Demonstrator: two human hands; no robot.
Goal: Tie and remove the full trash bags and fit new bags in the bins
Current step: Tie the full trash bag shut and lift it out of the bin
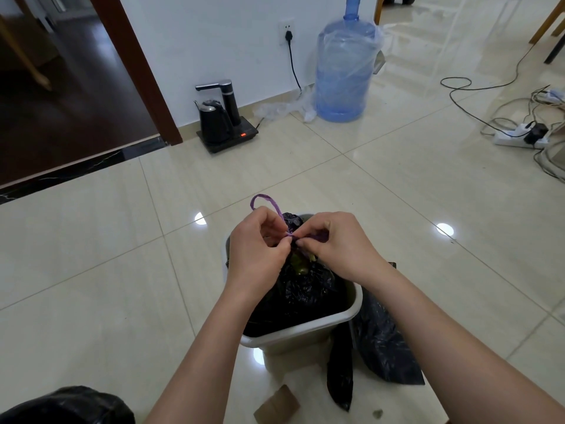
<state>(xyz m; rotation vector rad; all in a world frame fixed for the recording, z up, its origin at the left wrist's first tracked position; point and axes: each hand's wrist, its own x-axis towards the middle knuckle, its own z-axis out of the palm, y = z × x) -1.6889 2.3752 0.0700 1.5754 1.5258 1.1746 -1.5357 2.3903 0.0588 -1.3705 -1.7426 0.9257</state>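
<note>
A grey bin (308, 330) stands on the tiled floor and holds a full black trash bag (302, 289). The bag's purple drawstring (269, 201) loops up above its gathered mouth. My left hand (260, 249) pinches the drawstring at the knot. My right hand (339, 244) pinches the other end of the string right beside it. Some greenish waste shows through the bag's mouth under my fingers. A flat black bag (382, 341) lies on the floor against the bin's right side.
A second black bag (67, 405) sits at the bottom left. Brown cardboard (276, 405) lies in front of the bin. A kettle set (224, 117), a blue water jug (344, 71) and a power strip (519, 137) with cables stand further off.
</note>
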